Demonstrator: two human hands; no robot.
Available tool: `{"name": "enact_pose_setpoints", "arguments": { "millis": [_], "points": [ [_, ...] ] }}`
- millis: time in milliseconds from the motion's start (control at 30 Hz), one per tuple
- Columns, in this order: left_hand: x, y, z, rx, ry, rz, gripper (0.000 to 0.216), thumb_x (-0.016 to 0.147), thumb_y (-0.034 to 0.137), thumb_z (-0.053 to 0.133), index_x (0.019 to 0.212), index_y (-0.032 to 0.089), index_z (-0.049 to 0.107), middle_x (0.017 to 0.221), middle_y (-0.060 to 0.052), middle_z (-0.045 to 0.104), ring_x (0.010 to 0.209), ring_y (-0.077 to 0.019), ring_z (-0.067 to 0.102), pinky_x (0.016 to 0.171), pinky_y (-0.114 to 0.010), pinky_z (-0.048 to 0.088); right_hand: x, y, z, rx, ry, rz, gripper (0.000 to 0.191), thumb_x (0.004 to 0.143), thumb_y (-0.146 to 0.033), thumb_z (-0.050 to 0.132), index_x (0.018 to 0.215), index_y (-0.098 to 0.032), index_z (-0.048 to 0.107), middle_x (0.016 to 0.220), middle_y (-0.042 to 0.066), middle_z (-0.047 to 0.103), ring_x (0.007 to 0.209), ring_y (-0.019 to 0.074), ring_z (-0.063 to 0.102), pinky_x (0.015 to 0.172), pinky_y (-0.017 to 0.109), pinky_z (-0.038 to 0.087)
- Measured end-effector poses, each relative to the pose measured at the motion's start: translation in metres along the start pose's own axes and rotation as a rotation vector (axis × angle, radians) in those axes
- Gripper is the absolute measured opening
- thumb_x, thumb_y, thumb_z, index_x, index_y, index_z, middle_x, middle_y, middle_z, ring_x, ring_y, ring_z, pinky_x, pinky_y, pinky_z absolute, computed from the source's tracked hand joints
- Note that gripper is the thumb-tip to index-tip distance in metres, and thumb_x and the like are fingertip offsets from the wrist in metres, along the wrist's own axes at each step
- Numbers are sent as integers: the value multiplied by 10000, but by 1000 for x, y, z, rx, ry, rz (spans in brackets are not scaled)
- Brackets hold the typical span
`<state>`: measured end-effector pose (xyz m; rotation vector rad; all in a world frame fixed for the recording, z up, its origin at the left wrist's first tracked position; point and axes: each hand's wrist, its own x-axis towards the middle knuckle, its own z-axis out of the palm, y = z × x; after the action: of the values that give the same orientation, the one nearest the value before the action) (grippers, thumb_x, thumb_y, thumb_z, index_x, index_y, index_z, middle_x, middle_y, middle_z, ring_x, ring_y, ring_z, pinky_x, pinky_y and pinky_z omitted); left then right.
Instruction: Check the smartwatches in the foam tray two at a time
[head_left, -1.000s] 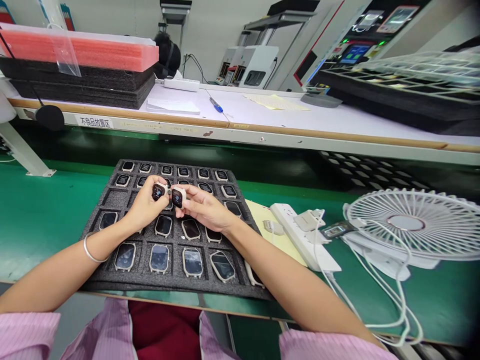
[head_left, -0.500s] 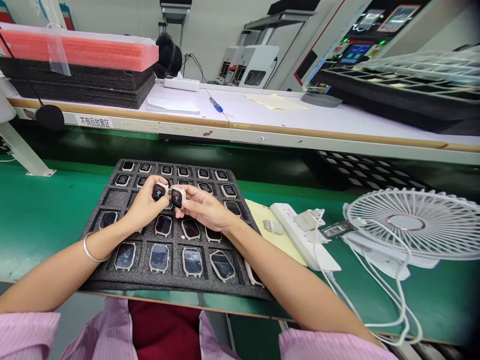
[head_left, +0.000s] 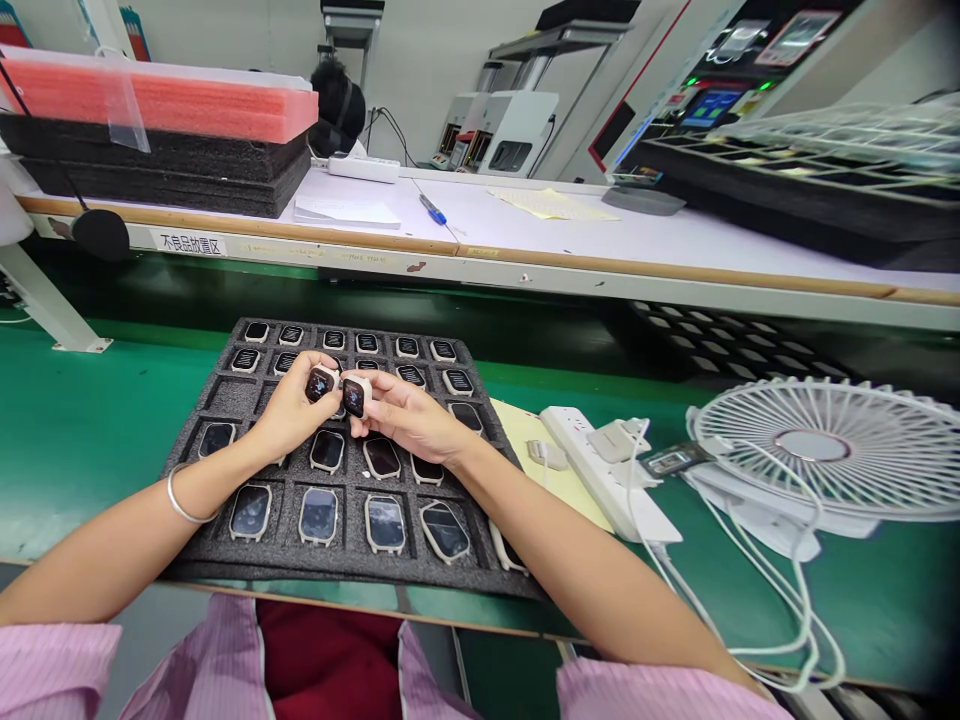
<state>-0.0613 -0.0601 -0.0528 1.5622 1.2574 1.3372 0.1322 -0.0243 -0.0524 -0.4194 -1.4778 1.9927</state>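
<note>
My left hand (head_left: 294, 412) pinches a small square smartwatch body (head_left: 320, 385) with a pale case and dark screen. My right hand (head_left: 409, 418) pinches a matching smartwatch body (head_left: 355, 397) close beside it, and the two look almost touching. Both hands hover over a black foam tray (head_left: 231, 398) with rows of square pockets. Several similar watch bodies (head_left: 327, 451) lie screen-up in the pockets, and my hands hide some of them. One pocket at the tray's left side shows only foam.
A white power strip (head_left: 607, 472) with white cables, a white desk fan (head_left: 814, 446) and yellow paper (head_left: 544, 478) lie right of the tray on the green bench mat (head_left: 90, 420). Above stands a shelf (head_left: 450, 222) bearing stacked black and pink foam (head_left: 157, 110).
</note>
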Motion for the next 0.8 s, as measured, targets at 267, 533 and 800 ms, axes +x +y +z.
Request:
{"name": "enact_pose_setpoints", "arguments": {
  "millis": [267, 533, 800],
  "points": [
    [0, 10, 0, -158, 22, -165, 346, 730, 244, 699, 1041, 203, 554, 843, 26, 571, 708, -120, 530, 670, -259, 431, 2, 1, -5, 79, 44, 47, 523, 809, -355, 856, 1256, -215, 624, 962, 19, 700, 790, 158, 702, 758, 294, 559],
    [3, 24, -1, -530, 58, -484, 460, 862, 213, 565, 1318, 168, 526, 868, -41, 687, 581, -142, 671, 585, -272, 527, 9, 2, -14, 152, 244, 73, 365, 820, -236, 730, 1158, -202, 597, 990, 63, 747, 693, 163, 696, 658, 282, 533],
    [3, 23, -3, -519, 25, -433, 445, 852, 223, 585, 1293, 167, 577, 865, -46, 715, 604, -174, 731, 612, -285, 597, 6, -1, -6, 96, 256, 30, 423, 772, -253, 779, 1156, -218, 604, 921, 13, 714, 658, 145, 675, 670, 288, 517]
  ]
}}
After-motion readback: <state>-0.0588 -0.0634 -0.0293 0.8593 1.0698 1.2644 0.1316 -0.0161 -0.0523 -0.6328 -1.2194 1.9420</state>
